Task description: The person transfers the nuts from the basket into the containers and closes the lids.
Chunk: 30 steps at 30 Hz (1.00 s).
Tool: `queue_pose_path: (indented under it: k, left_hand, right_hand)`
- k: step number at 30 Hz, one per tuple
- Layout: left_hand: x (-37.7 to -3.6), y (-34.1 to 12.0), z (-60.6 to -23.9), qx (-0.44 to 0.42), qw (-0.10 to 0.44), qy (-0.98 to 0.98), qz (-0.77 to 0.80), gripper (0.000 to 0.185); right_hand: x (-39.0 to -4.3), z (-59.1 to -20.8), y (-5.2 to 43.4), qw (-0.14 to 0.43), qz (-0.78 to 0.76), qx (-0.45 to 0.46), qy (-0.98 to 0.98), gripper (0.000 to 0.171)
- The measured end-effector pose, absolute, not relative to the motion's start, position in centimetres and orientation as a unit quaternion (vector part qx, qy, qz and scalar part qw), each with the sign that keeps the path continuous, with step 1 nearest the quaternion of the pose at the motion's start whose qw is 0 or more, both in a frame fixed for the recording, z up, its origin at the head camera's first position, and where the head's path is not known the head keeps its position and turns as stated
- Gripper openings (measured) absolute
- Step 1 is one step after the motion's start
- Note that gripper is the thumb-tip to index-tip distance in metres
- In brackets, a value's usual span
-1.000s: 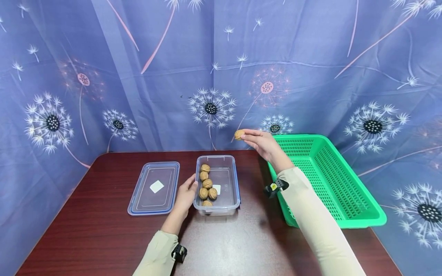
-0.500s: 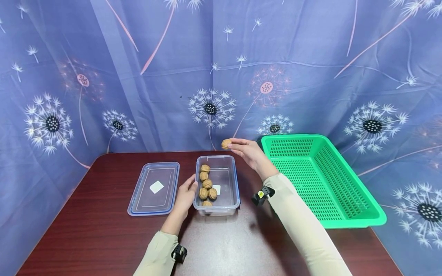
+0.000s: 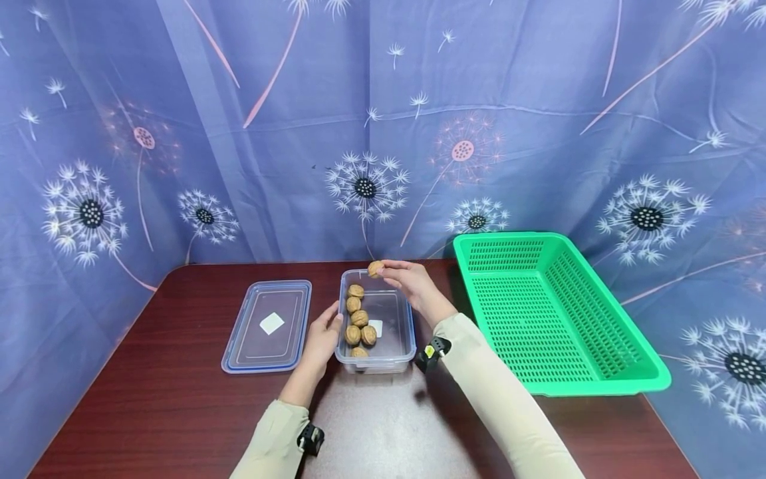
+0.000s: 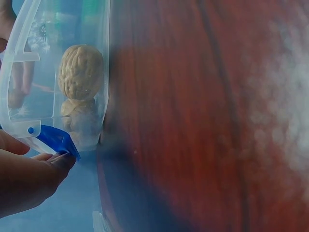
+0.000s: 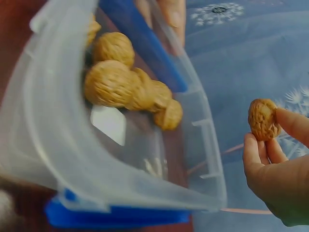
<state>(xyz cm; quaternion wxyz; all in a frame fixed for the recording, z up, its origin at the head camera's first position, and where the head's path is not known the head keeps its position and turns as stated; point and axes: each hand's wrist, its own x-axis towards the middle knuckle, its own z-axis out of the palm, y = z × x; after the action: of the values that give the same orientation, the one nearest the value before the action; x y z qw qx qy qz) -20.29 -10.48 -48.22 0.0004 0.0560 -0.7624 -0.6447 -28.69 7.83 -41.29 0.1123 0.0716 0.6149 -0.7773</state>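
My right hand (image 3: 411,283) pinches a walnut (image 3: 375,269) between thumb and fingers, above the far rim of a clear plastic food container (image 3: 395,306). In the right wrist view the held walnut (image 5: 264,120) is apart from the other nuts. Several walnuts (image 3: 359,318) lie along the container's left side. My left hand (image 3: 322,339) holds the container's left side; in the left wrist view its fingers (image 4: 41,176) grip at the blue latch (image 4: 58,140). Part of that hand is out of that view.
A clear lid (image 3: 269,346) with blue edging and a white label lies left of the container. At the right stands a green slotted plastic basket (image 3: 622,386). All rest on a dark red-brown table (image 3: 167,399), with a blue dandelion-print curtain (image 3: 269,179) behind.
My right hand has moved left and down with the walnut, from near the green basket to above the container's far end. The left hand and container have stayed put.
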Motion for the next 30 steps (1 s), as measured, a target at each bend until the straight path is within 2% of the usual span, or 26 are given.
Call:
queue_pose_path:
  k: [14, 30]
  left_hand:
    - [-20.2, -10.5, -48.0, 0.051, -0.001, -0.764, -0.643, 0.045]
    - [-20.4, -10.5, -48.4, 0.057, 0.005, -0.767, -0.639, 0.044]
  right_hand:
    - [-28.2, -44.0, 5.8, 0.136, -0.768, 0.078, 0.620, 0.036]
    - [-28.5, -46.1, 4.3, 0.135, -0.770, 0.095, 0.616, 0.038]
